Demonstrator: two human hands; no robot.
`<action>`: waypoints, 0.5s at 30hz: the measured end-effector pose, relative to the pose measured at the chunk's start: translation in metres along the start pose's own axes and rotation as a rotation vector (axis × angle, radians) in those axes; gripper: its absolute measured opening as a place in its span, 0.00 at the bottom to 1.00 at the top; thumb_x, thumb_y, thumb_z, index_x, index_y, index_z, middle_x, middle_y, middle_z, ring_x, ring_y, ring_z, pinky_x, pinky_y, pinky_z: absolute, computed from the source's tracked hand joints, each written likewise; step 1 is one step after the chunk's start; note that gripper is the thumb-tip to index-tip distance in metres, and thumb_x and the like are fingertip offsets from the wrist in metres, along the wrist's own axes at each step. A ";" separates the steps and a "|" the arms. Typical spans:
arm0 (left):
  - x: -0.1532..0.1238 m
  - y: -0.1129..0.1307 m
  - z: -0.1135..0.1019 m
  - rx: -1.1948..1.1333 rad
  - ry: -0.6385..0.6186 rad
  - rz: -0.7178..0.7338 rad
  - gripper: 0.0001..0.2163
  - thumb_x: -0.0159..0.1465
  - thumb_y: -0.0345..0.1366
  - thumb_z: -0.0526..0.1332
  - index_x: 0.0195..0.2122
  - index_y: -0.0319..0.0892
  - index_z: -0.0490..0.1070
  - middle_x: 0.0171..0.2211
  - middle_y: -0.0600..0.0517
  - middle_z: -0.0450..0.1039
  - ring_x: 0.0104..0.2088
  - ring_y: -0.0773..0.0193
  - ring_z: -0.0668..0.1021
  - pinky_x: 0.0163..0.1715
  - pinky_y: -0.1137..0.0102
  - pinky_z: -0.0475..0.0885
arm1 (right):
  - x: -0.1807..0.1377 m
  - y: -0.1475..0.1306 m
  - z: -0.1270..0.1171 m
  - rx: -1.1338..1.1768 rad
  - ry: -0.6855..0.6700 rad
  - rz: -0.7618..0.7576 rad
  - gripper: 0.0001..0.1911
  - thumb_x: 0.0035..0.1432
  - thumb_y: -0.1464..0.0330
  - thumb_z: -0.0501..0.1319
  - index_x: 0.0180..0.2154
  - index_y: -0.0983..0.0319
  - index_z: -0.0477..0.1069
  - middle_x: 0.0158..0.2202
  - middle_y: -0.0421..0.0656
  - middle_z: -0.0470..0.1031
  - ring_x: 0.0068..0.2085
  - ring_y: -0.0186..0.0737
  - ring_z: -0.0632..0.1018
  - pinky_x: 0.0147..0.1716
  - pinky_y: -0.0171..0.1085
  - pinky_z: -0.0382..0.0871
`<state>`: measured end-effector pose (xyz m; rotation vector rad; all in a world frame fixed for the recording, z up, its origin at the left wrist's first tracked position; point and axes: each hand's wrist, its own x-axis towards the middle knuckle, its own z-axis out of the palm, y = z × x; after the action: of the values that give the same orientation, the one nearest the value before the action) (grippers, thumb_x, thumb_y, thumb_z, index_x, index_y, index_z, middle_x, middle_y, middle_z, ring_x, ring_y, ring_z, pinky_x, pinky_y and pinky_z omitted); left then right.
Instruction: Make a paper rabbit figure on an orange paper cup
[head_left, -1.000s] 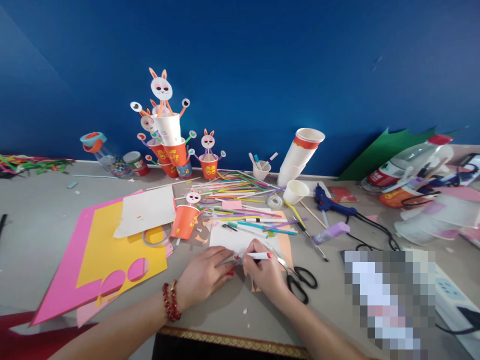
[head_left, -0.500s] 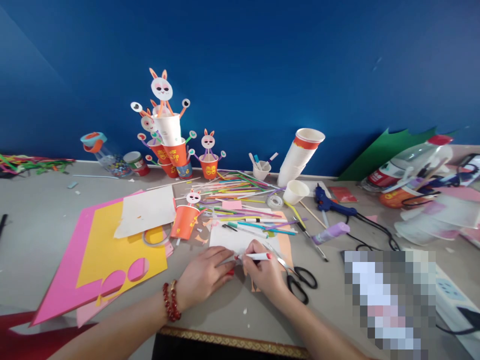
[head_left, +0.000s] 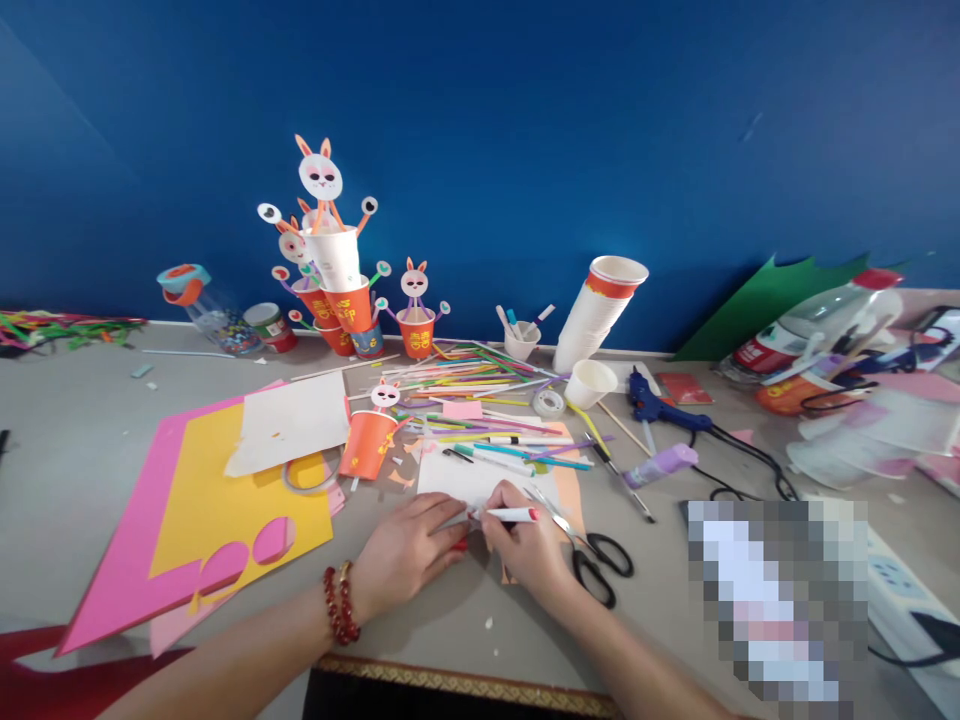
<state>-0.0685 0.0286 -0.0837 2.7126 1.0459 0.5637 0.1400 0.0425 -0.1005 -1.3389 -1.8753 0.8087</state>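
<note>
My right hand [head_left: 521,535] is closed around a white marker with a red end [head_left: 517,514], its tip down at the white paper [head_left: 454,475]. My left hand [head_left: 412,550] lies with fingers stretched out over the paper's lower left edge, its fingertips close to the marker tip. Something small and red [head_left: 460,546] shows under the left thumb; what it is stays unclear. What lies under the fingertips is hidden. Black-handled scissors [head_left: 604,555] rest right beside my right hand. An orange cup with a paper rabbit head [head_left: 367,445] lies tilted beyond my left hand.
Pink card [head_left: 135,560] and yellow card [head_left: 202,500] with round holes lie left. Coloured sticks [head_left: 465,375] spread behind the paper. Rabbit cups [head_left: 349,305] and a leaning cup stack [head_left: 596,315] stand by the blue wall. A glue gun [head_left: 660,405] and power strip [head_left: 892,570] are right.
Both hands keep nearly the same place on the paper. The marker in my right hand has shifted very slightly; the whole view has moved a little.
</note>
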 end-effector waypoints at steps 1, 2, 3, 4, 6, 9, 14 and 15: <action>0.000 0.000 0.000 0.004 -0.005 -0.002 0.15 0.68 0.40 0.56 0.54 0.44 0.70 0.53 0.45 0.73 0.53 0.56 0.73 0.52 0.59 0.73 | 0.000 0.000 0.000 -0.004 0.005 -0.002 0.08 0.56 0.69 0.54 0.25 0.57 0.58 0.18 0.33 0.64 0.21 0.35 0.68 0.23 0.31 0.59; 0.000 0.000 0.000 0.006 -0.009 -0.002 0.15 0.69 0.40 0.56 0.53 0.44 0.70 0.53 0.45 0.73 0.53 0.55 0.73 0.52 0.59 0.73 | 0.000 0.000 0.000 -0.004 0.010 -0.003 0.08 0.56 0.69 0.53 0.25 0.57 0.58 0.18 0.34 0.63 0.21 0.35 0.68 0.23 0.31 0.59; 0.000 0.000 0.000 0.008 -0.013 -0.003 0.15 0.69 0.40 0.55 0.53 0.44 0.70 0.53 0.45 0.73 0.53 0.55 0.73 0.52 0.58 0.73 | 0.000 0.000 0.000 -0.001 0.012 -0.002 0.08 0.56 0.69 0.53 0.25 0.57 0.58 0.18 0.34 0.63 0.21 0.35 0.67 0.23 0.31 0.59; 0.000 0.000 0.000 0.007 -0.015 -0.002 0.15 0.69 0.40 0.55 0.53 0.43 0.70 0.53 0.45 0.73 0.53 0.55 0.73 0.52 0.58 0.73 | 0.000 0.000 0.000 0.006 0.010 -0.002 0.08 0.56 0.69 0.53 0.25 0.57 0.58 0.18 0.34 0.64 0.21 0.35 0.67 0.23 0.31 0.59; 0.000 0.001 0.000 0.004 -0.017 -0.004 0.15 0.69 0.40 0.55 0.54 0.43 0.70 0.53 0.45 0.72 0.53 0.55 0.73 0.52 0.58 0.73 | 0.000 0.000 0.000 0.023 0.000 0.002 0.08 0.56 0.69 0.53 0.25 0.57 0.58 0.17 0.34 0.64 0.21 0.35 0.67 0.23 0.31 0.59; 0.000 0.001 -0.001 -0.002 -0.024 -0.008 0.14 0.69 0.40 0.56 0.53 0.44 0.70 0.53 0.46 0.72 0.53 0.55 0.73 0.52 0.58 0.73 | 0.000 -0.001 -0.001 0.072 0.034 0.019 0.09 0.55 0.70 0.53 0.25 0.57 0.57 0.17 0.33 0.64 0.21 0.35 0.67 0.23 0.31 0.59; -0.001 0.000 0.001 -0.001 -0.035 -0.016 0.15 0.69 0.40 0.55 0.54 0.44 0.70 0.54 0.46 0.72 0.53 0.54 0.73 0.51 0.58 0.73 | -0.001 -0.002 -0.002 0.139 0.066 0.035 0.09 0.56 0.71 0.54 0.24 0.57 0.57 0.17 0.33 0.64 0.21 0.34 0.67 0.24 0.31 0.59; -0.001 0.000 0.001 -0.001 -0.035 -0.015 0.15 0.69 0.40 0.55 0.54 0.44 0.70 0.54 0.46 0.72 0.53 0.54 0.73 0.51 0.58 0.73 | -0.001 -0.001 -0.002 0.133 0.046 0.031 0.09 0.56 0.71 0.54 0.25 0.57 0.57 0.17 0.33 0.64 0.21 0.34 0.67 0.23 0.31 0.59</action>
<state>-0.0685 0.0281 -0.0853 2.7009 1.0561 0.5121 0.1406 0.0416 -0.0986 -1.2954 -1.7376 0.8951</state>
